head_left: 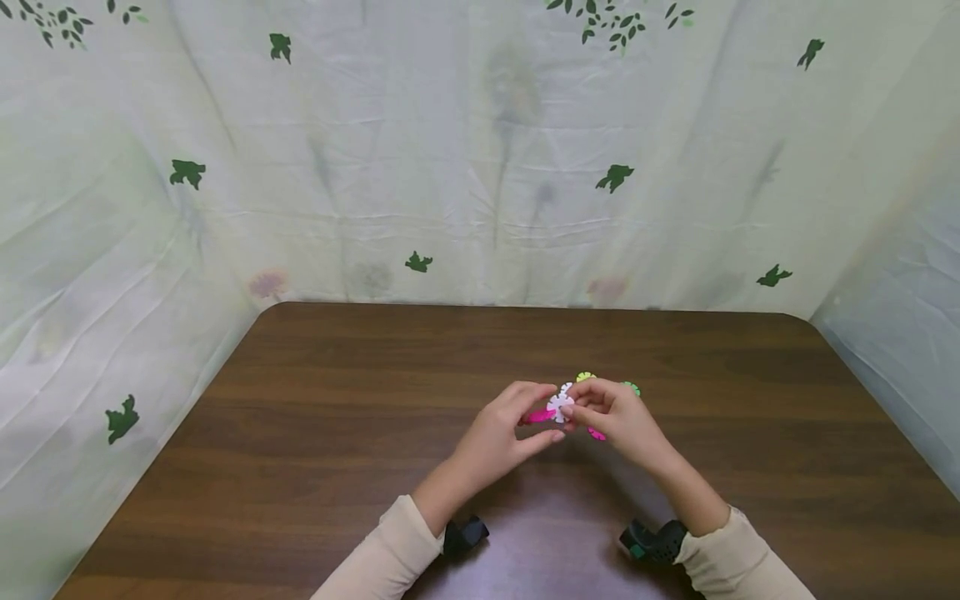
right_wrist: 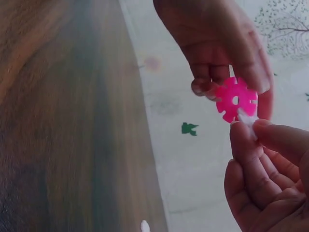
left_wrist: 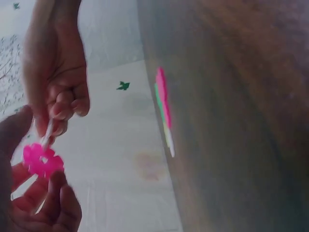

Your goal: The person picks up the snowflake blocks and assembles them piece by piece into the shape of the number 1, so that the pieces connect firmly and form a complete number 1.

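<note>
A pink notched plastic disc (right_wrist: 247,100) and a white notched disc (head_left: 558,407) meet edge to edge at an angle above the table. My left hand (head_left: 495,433) holds the pink disc between its fingers, with the thumb spread apart in the head view. From the other side my right hand (head_left: 626,423) pinches the white disc between thumb and forefinger, as the right wrist view shows. In the left wrist view the white disc appears nearly edge-on beside the pink one. Whether their slots are fully engaged, I cannot tell.
More discs lie on the brown wooden table (head_left: 337,467), partly hidden behind my right hand: a yellow disc (head_left: 585,377), a green disc (head_left: 632,388) and another pink disc (head_left: 596,434). A pale curtain (head_left: 450,167) with leaf prints hangs beyond the table's far edge.
</note>
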A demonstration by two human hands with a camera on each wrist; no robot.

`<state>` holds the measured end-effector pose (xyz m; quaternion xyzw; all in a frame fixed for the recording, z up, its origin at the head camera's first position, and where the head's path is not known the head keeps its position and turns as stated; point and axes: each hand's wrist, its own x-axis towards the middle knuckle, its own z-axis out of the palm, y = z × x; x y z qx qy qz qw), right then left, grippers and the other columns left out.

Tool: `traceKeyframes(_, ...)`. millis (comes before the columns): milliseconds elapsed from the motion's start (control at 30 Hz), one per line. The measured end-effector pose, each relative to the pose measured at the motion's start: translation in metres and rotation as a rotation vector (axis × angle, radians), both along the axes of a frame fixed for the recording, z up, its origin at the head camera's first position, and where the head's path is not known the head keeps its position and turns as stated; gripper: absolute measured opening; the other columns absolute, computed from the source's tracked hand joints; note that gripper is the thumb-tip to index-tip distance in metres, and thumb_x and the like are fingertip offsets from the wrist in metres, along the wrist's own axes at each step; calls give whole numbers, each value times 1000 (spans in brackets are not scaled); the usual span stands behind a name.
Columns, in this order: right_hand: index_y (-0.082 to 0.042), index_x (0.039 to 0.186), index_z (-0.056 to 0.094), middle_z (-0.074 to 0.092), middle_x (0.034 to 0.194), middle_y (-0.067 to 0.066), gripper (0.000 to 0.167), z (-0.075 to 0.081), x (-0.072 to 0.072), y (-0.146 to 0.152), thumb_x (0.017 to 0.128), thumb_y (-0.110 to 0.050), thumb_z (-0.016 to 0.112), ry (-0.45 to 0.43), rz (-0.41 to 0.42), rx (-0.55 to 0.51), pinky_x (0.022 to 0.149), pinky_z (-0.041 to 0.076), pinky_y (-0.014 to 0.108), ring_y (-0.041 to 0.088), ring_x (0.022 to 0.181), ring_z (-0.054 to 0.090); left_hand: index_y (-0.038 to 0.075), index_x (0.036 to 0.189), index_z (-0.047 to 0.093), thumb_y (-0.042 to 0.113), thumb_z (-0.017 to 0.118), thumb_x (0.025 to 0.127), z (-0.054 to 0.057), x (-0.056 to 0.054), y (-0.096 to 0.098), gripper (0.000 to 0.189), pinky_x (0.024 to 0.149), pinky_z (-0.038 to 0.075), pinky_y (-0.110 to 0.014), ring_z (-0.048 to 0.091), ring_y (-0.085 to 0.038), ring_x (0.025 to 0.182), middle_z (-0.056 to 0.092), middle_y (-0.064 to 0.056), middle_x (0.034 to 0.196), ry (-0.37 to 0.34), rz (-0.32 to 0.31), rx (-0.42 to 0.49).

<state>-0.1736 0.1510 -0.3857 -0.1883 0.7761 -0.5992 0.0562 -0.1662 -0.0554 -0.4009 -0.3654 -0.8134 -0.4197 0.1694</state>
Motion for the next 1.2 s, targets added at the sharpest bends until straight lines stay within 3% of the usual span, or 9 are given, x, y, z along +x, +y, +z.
traceKeyframes(133,15,102,60,67,79,12,19,-2,1,-2,90,2,68,-6,12,-5,57,48,21,20,66,66,3,119,65,16,85,78,-3,2,4,47,78,52,-26,62,-19,90,64,-6,106,127,73,-66)
traceKeyframes(300,13,109,62,68,85,12,25,-3,2,0,89,0,70,41,35,41,64,54,28,29,71,65,6,111,68,15,85,77,-5,1,4,39,69,50,-27,59,-18,80,66,-2,95,189,143,-93)
traceKeyframes(467,5,110,66,67,85,5,27,-7,0,17,85,-2,75,143,-65,207,57,51,30,25,71,61,4,111,67,17,85,76,-5,-3,0,41,70,50,-29,59,-17,76,67,-3,91,223,155,-105)
traceKeyframes(633,4,109,67,63,84,1,28,-19,-3,35,85,-5,76,190,-94,350,61,49,27,16,71,57,2,109,67,15,87,74,-4,-7,-6,42,67,46,-30,56,-14,69,65,-1,85,288,189,-99)
traceKeyframes(933,2,106,69,56,86,0,28,-49,-13,49,83,-9,79,237,-101,474,63,45,27,11,72,51,2,110,68,17,87,74,1,-7,-11,43,66,45,-32,55,-14,67,66,-2,85,258,208,-113)
traceKeyframes(1200,-4,94,61,52,78,-1,21,-49,-16,47,83,-9,79,190,-86,518,62,42,28,14,71,48,3,109,68,16,85,77,1,-7,-12,39,70,47,-33,60,-15,73,68,-3,89,255,198,-134)
